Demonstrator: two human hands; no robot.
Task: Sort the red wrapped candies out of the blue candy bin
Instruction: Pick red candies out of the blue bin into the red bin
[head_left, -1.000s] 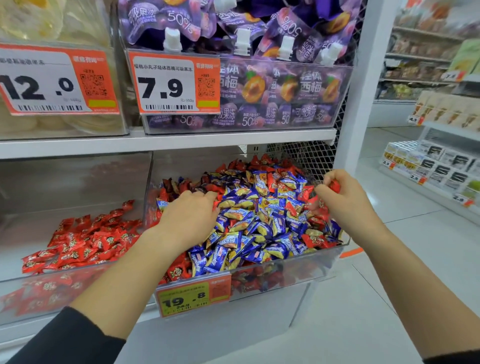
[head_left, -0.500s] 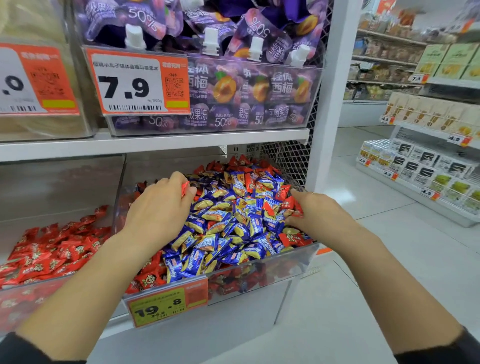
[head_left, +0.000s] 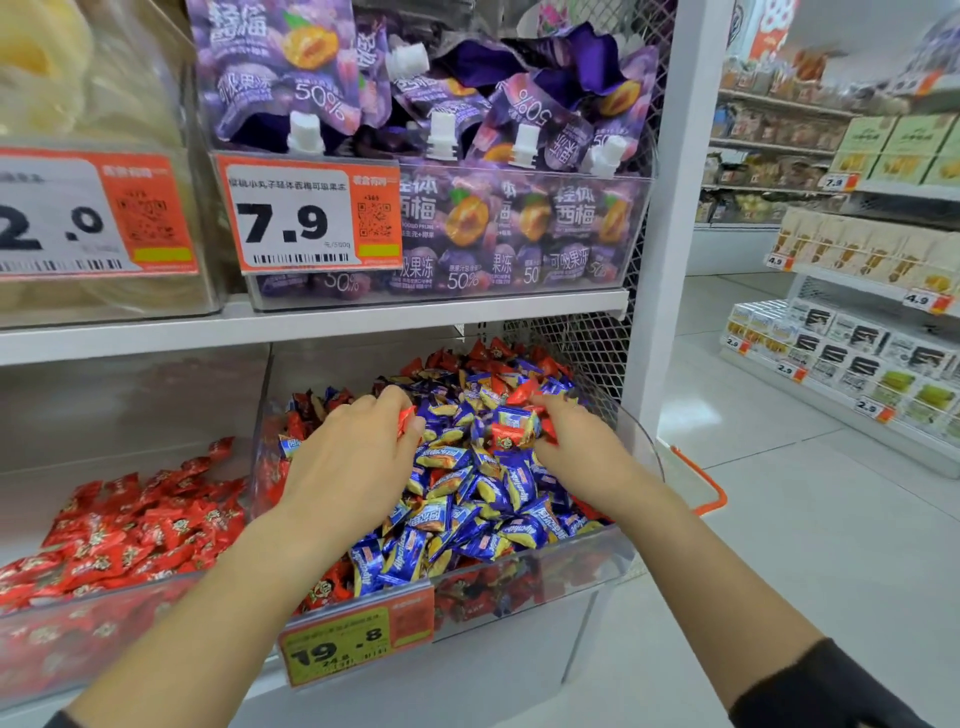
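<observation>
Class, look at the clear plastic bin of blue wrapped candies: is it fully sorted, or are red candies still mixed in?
Still mixed: red wrapped candies lie among the blue ones in the clear plastic bin.

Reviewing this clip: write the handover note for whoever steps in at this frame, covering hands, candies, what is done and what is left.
Left hand: over the blue candy bin, pinching a red candy.
Right hand: in the same bin, holding red candies.
Done: a pile of red candies lies in the left bin.
Left: red ones remain at the mixed bin's back and front-left; carry the held ones over and continue.
</observation>
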